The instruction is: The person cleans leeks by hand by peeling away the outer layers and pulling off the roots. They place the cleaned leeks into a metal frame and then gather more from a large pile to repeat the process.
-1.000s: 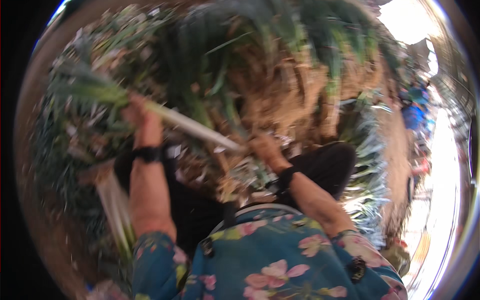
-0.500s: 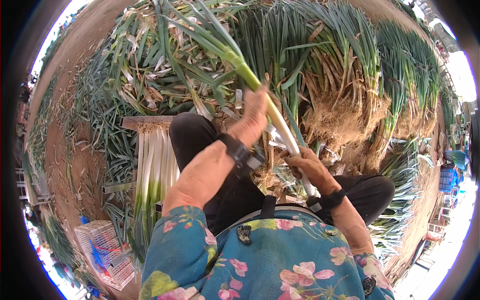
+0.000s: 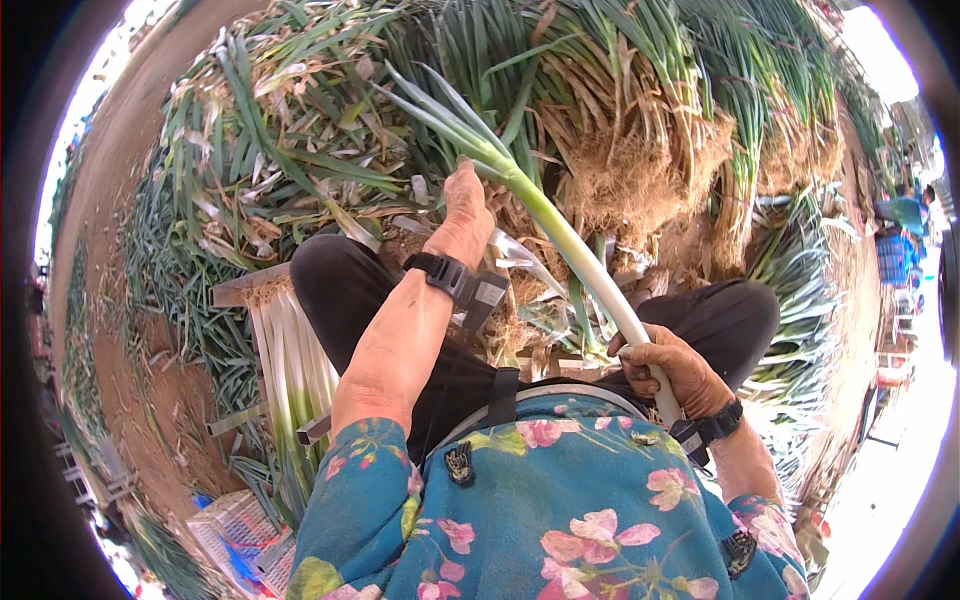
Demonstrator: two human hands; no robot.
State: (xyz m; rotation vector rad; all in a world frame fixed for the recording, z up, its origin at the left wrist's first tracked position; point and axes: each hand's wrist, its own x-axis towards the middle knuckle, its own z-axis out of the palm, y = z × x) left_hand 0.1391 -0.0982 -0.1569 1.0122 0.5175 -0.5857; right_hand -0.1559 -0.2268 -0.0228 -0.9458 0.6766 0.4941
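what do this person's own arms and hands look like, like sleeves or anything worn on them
The left sleeve and right sleeve are teal with pink flowers, ending around the elbows. Forearms are bare below. The left wrist has a black strap with a dark boxy piece; the right wrist has a black band. Left hand and right hand are gloveless.

Teal floral top (image 3: 530, 520), black trousers (image 3: 332, 285).
Pink blossoms, yellow-green leaves, dark knotted fasteners (image 3: 459, 464); sleeves (image 3: 345, 500) leave forearms bare; black strap with boxy module on left wrist (image 3: 440, 272), another on right wrist (image 3: 722, 422).
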